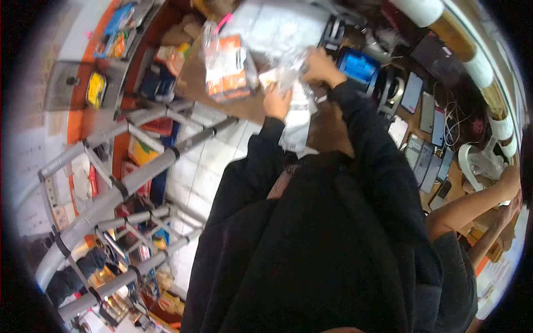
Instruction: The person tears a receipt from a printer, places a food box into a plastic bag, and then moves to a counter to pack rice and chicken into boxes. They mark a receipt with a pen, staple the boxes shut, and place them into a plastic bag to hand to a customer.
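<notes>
The left hand and the right hand meet over the near edge of the desk, at some crumpled clear plastic. The right hand's grip is closed on the plastic; the left hand touches its lower end, but whether that grip is clenched I cannot tell. Under them a white sheet lies toward the near edge. An orange and white pack in clear wrapping sits by the desk's left corner, just beside the left hand. To the right of the right hand stands a device with a lit blue screen. Several phones lie along the desk's right stretch, near another person's arm. A ladder stands left of the desk.
</notes>
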Available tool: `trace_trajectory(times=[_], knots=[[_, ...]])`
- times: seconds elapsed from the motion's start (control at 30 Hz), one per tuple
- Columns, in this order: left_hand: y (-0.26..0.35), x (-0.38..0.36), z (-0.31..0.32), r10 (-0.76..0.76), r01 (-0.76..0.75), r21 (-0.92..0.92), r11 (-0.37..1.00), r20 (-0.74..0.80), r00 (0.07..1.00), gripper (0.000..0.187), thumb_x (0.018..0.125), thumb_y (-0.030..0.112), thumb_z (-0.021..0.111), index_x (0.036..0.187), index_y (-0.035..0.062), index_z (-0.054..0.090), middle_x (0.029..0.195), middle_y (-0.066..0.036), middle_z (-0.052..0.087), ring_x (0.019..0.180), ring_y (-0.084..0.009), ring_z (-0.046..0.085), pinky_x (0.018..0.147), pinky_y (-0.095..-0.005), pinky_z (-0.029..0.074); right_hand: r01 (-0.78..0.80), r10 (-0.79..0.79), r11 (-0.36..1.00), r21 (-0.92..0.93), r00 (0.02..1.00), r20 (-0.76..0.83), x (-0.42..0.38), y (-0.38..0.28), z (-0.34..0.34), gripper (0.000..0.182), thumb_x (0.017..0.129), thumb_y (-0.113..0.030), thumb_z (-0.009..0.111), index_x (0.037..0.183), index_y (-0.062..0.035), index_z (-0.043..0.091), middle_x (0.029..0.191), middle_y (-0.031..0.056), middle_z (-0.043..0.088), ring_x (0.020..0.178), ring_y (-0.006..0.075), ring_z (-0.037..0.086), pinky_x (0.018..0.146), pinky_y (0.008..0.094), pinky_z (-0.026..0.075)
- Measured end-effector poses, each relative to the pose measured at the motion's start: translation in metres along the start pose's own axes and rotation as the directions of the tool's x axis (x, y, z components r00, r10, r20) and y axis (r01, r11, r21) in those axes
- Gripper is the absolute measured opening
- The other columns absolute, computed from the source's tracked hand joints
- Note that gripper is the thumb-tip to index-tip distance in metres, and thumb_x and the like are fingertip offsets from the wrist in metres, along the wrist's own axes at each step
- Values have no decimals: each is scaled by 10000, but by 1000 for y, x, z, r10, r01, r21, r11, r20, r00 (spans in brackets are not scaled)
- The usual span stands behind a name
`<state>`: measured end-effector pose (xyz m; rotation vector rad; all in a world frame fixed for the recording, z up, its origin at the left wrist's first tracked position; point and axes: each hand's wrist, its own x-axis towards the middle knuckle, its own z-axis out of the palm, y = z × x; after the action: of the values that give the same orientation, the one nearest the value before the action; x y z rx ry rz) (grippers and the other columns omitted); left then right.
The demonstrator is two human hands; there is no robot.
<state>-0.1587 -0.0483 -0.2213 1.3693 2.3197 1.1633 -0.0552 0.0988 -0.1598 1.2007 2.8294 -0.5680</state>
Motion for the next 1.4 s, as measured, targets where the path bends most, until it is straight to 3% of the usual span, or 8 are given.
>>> trace_trajectory(times=[0.23,0.57,0.67,0.73,0.8,0.87,1.03,1.4], knots=[[-17,17,-54,503,-501,-50,864,88,860,472,749,230,477,1096,-88,441,1124,-257,453,1048,-380,420,933,-412,287,116,-75,974,197,976,-204,-87,0,-81,722,459,-320,699,1107,-103,463,998,164,490,912,376,464,766,432,398],[396,85,-134,836,-746,-567,350,-169,521,277,779,241,469,798,-36,475,738,-143,451,634,-263,460,598,-324,390,175,-56,971,162,827,-559,-339,64,-384,778,487,-405,684,1121,-6,474,1077,117,510,1001,220,478,845,323,368],[506,143,-57,837,-974,128,-188,-498,-227,193,732,93,526,890,-19,529,838,-174,533,712,-327,498,664,-323,418,-145,132,988,43,694,-708,-371,126,-438,681,545,-149,655,1171,-4,429,990,83,530,950,173,480,845,267,360],[588,140,-21,907,-586,-785,202,-77,415,439,753,243,600,1056,-51,482,936,-111,550,798,-141,534,699,-247,422,-204,271,963,178,721,-637,-376,164,-480,631,555,-167,644,1135,1,458,998,91,533,920,161,498,831,239,367],[667,180,64,876,-966,-76,-247,-443,-189,231,674,76,501,875,23,601,870,-152,592,835,-296,541,758,-379,430,-218,195,974,60,679,-707,-376,211,-501,556,564,-193,641,1068,1,507,955,74,544,848,131,507,769,233,395],[712,156,96,915,-469,-866,170,-38,401,340,727,200,626,934,-57,546,758,-79,578,647,-132,532,574,-267,427,-309,268,948,72,655,-706,-382,255,-517,550,554,-257,656,1032,-11,536,939,83,560,840,142,524,752,236,402],[766,147,217,764,-328,-811,484,209,610,280,642,209,676,828,11,607,807,-182,605,752,-301,589,652,-359,448,-491,434,853,177,480,-762,-378,369,-515,582,484,-354,696,961,-35,596,863,120,612,800,228,572,747,278,424],[726,143,210,926,-555,-758,344,174,335,463,742,164,603,1119,-18,405,1010,-125,515,874,-201,547,700,-273,445,-544,452,819,182,416,-789,-334,504,-478,668,583,-455,645,1049,9,531,983,230,559,914,326,545,800,345,415]])
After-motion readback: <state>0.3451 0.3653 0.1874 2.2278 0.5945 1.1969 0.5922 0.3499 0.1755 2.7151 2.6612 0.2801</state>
